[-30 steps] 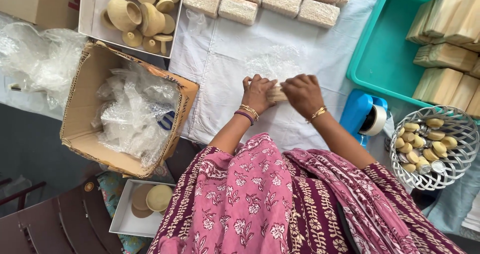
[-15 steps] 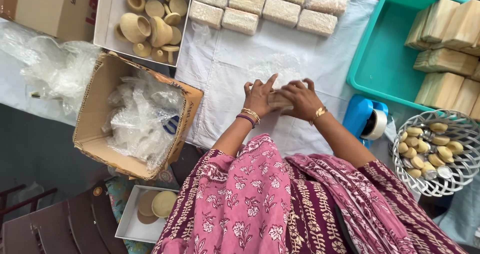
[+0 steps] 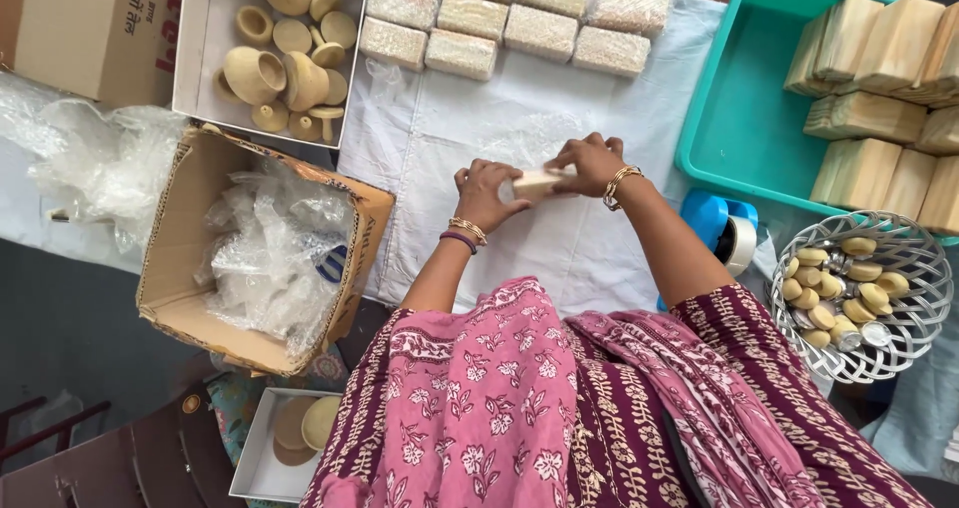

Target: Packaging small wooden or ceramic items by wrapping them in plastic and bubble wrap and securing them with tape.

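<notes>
**Both hands on a pale block at mid-frame**

The left hand (image 3: 486, 194) and right hand (image 3: 591, 162) meet just above the centre of the frame, each closed around one end of a small pale block (image 3: 533, 182). The left grip wraps the block's left end with the fingers curled over it; the right grip pinches the right end from above. Clear film (image 3: 529, 138) lies crinkled just beyond the hands; whether it touches the block I cannot tell. All this sits over a white cloth (image 3: 599, 258) spread on the bench.

Along the upper edge of the frame, wrapped blocks (image 3: 499, 18) lie in rows on the cloth. At upper left a white box (image 3: 200, 58) holds small wooden pots and lids. Below it, at left, an open carton (image 3: 180, 258) is filled with clear bags. At upper right a teal tray (image 3: 739, 118) holds bare wooden blocks (image 3: 869, 88). A blue tape dispenser (image 3: 721, 230) sits just below the tray, right beside the right forearm. At the right edge a white wire basket (image 3: 864, 363) holds small round pieces. At lower left a small white box (image 3: 262, 468) holds round discs.
</notes>
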